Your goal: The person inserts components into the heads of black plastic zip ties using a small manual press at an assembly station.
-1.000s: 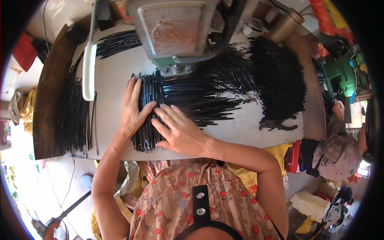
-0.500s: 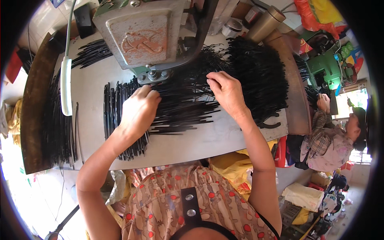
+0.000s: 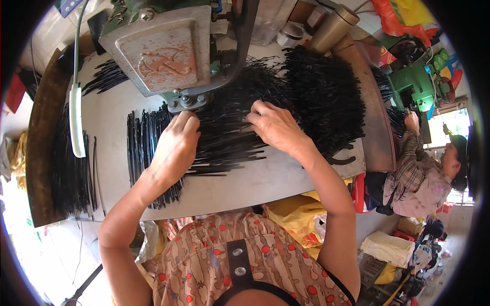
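My left hand [image 3: 176, 145] is closed, its fingertips just below the foot [image 3: 187, 102] of a machine with a grey metal cover [image 3: 166, 53]. What it pinches is hidden behind the fingers. My right hand [image 3: 276, 126] is also closed, thumb and fingers drawn together over a spread of thin black strips [image 3: 224, 148]. Against the dark strips, I cannot make out what it holds. Left of and beneath my left forearm lies a neat row of black strips [image 3: 144, 140]. Right of my right hand rises a thick heap of black strips [image 3: 326, 94].
More black strips [image 3: 71, 168] line the table's left side by a brown raised edge [image 3: 43, 148]. A white lamp [image 3: 76, 122] hangs there. A metal flask [image 3: 334, 28] and a jar [image 3: 290, 35] stand behind the heap. At right another person [image 3: 421, 168] works at a green machine [image 3: 413, 84].
My right hand has moved a little left and down, closer to my left hand, and turned flatter. My left hand stays by the machine foot. The whole view has shifted slightly.
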### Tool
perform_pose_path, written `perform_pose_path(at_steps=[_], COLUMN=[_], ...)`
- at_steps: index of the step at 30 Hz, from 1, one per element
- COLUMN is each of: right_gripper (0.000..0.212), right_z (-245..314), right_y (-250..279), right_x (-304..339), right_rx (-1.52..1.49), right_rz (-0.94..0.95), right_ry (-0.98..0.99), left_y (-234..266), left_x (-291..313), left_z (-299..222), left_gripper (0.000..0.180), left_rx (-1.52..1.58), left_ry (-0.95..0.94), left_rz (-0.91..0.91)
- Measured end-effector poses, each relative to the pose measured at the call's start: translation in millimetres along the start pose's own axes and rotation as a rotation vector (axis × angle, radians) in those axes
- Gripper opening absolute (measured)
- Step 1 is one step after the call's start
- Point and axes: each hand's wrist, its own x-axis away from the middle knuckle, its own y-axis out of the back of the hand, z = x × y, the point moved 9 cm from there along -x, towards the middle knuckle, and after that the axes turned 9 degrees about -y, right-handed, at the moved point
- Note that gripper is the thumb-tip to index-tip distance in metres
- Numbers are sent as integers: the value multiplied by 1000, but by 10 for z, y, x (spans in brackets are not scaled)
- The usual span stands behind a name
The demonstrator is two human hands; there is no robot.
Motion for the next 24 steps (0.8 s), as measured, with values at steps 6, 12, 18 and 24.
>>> perform_pose_path(at_steps=[6,12,18,24], right_gripper=[6,5,6,8], right_z=[66,329,-81,156], right_y=[158,183,21,-42], right_x=[-36,-215,-110,11], right_rx=[15,-48,5,212], right_rz=[-41,-50,172,33], right_ry=[27,127,26,128], left_y=[169,228,355,254], left_x=[316,358,566,523], left_z=[332,334,651,696], left_gripper=[9,5,7,5], left_rx=[310,316,298,347], left_ry=[355,416,539,554], left_rz=[-81,-87,-119,-139])
